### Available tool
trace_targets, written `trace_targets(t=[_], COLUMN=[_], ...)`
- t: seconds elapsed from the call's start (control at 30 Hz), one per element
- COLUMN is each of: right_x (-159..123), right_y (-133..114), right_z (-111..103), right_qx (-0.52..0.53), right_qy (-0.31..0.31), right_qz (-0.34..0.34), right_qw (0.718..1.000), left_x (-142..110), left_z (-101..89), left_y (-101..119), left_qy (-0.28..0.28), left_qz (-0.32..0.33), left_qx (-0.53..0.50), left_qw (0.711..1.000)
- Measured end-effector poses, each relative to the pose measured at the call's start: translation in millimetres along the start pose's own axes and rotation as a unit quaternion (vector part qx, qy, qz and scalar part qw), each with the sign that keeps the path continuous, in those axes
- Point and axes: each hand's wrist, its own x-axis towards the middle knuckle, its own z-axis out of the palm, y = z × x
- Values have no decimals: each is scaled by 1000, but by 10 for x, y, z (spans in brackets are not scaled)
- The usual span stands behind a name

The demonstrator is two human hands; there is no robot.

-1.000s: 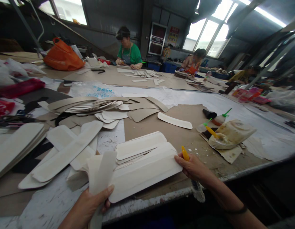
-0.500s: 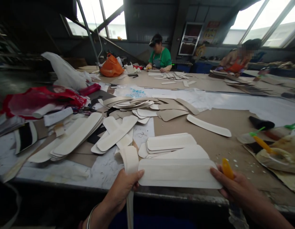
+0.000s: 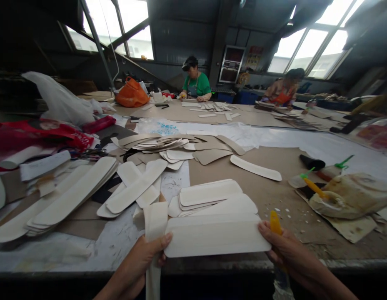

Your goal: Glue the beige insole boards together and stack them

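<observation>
Between both hands stretches a long off-white panel [image 3: 216, 235] with rounded corners, held level at the table's front edge. My left hand [image 3: 149, 254] pinches its left end, thumb on top, and also has a pale strip [image 3: 156, 216] draped over it that hangs down below. At the other end, my right hand [image 3: 283, 241] grips the panel between thumb and fingers. That hand also holds a tool with a yellow handle [image 3: 275, 223]; its lower end is blurred, so its kind cannot be made out. Just beyond the panel lies a stack of similar white panels [image 3: 208, 193].
More white panels [image 3: 71, 196] lie piled at left, with crossed ones [image 3: 137, 185] beside them. At right sit a glue-stained container with a yellow-handled tool [image 3: 324, 204] and a black cup-like object [image 3: 312, 162]. Two people [image 3: 196, 85] work at the far table.
The view has shifted right and tilted slightly up, so the scene sits further left and lower. Both hands keep their hold on the panel.
</observation>
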Motion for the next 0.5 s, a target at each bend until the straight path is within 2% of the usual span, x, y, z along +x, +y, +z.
trace_targets(t=[0.13, 0.23, 0.3, 0.37, 0.5], right_x=[262, 544, 763, 979, 1240], right_y=[-381, -700, -853, -941, -943], right_z=[-70, -150, -203, -254, -379], right_qx=[-57, -129, -218, -312, -405], right_qy=[33, 33, 47, 70, 123], right_qz=[-24, -55, -75, -80, -83], right_qw=[998, 990, 972, 944, 902], left_x=[197, 382, 520, 656, 789], left_z=[124, 251, 311, 324, 204], left_y=[259, 493, 614, 688, 685], left_qy=[32, 11, 6, 29, 88], left_qz=[45, 51, 61, 76, 83], left_qx=[40, 49, 99, 170, 234], left_qw=[998, 997, 993, 982, 965])
